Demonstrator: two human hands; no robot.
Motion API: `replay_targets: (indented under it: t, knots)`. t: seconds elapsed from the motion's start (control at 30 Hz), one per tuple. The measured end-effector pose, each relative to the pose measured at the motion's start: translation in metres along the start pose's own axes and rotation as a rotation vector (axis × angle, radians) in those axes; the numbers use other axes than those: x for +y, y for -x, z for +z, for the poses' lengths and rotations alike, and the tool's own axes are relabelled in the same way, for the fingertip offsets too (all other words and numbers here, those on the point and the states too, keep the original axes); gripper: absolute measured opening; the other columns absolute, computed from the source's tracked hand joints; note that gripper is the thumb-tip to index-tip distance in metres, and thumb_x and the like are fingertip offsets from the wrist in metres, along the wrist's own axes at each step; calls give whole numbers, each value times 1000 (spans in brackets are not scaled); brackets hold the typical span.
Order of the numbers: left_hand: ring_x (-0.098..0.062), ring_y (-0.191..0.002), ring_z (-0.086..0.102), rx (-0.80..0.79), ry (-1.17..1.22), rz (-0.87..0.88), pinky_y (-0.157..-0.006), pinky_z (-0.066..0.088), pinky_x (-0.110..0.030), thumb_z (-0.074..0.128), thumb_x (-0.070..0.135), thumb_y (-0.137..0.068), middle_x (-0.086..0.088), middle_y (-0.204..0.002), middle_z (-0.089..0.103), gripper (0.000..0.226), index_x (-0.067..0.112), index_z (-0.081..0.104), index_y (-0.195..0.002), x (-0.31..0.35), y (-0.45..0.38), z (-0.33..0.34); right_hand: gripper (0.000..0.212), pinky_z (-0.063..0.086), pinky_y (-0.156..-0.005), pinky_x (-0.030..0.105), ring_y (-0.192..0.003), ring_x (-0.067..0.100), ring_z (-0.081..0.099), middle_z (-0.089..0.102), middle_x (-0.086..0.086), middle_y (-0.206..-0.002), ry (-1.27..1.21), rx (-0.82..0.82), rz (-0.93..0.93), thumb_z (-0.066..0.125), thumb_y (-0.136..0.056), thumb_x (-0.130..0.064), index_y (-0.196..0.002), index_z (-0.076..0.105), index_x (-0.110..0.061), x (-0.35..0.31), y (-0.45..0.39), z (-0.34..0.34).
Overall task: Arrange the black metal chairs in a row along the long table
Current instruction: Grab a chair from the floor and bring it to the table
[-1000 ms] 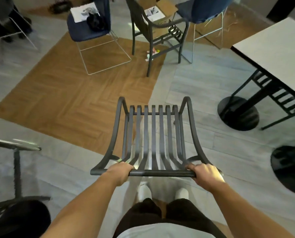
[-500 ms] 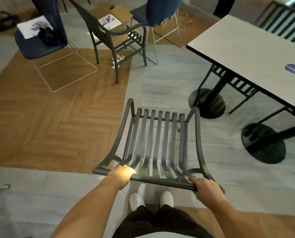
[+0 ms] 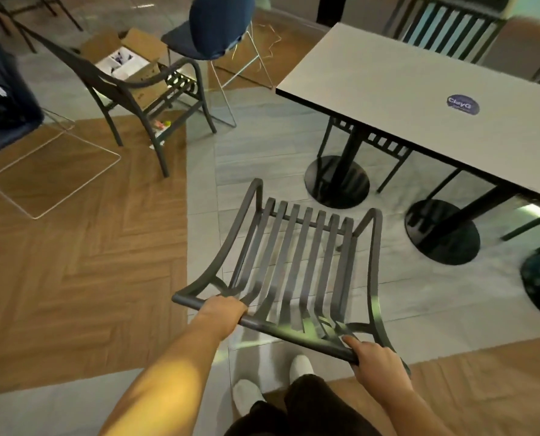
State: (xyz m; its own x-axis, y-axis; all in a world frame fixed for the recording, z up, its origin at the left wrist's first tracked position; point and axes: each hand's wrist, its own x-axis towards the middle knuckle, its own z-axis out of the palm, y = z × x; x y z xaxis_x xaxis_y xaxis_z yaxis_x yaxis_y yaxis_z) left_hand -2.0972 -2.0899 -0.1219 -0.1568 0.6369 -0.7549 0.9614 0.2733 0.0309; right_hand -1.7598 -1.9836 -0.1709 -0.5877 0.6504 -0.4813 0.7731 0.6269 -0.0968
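— What's the room like?
— Grey tile floor (image 3: 256,146) with a wood-pattern patch left of the hands. The long table (image 3: 420,99) stands ahead and to the right of the right hand (image 3: 377,361), on round black bases.
— And the chair?
— The black slatted chair (image 3: 297,265) is just in front of both hands (seat tilted toward the table). The left hand (image 3: 221,313) curls round its top rail; the right hand grips the rail's other end.
— Anything else?
— Another black chair (image 3: 130,89) ahead to the left, well apart, beside a cardboard box (image 3: 127,58).
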Motion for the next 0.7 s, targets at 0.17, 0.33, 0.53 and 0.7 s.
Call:
replay_targets:
  t: [0.17, 0.33, 0.53, 0.7]
  knots:
    - [-28, -114, 62, 5, -76, 27, -102, 51, -42, 51, 1, -99, -8, -125, 63, 35, 21, 61, -127, -5, -32, -37, 44, 60, -78, 36, -89, 19, 72, 74, -6, -107, -14, 41, 21, 63, -95, -36, -138, 56, -39, 5, -25, -17]
    - [-25, -111, 62, 57, -150, 70, -99, 51, -41, 50, 6, -100, -4, -121, 64, 30, 24, 61, -121, -13, -78, -84, 37, 59, -64, 36, -76, 20, 73, 76, -4, -92, -14, 77, 77, 74, -88, -31, -125, 68, -33, 14, -64, -43]
    - [-22, -108, 61, 115, -221, 87, -101, 49, -40, 54, 11, -101, -2, -119, 64, 29, 29, 61, -123, -27, -140, -141, 40, 58, -80, 35, -91, 17, 71, 72, -7, -106, -115, 38, 158, 51, -100, -39, -139, 47, -44, 26, -126, -76]
    - [-23, -110, 60, 171, -259, 95, -97, 47, -38, 53, 7, -99, -1, -119, 63, 37, 32, 58, -126, -35, -185, -182, 38, 52, -73, 27, -84, 12, 68, 70, -8, -101, -147, 56, 154, 50, -102, -39, -140, 49, -42, 42, -174, -105]
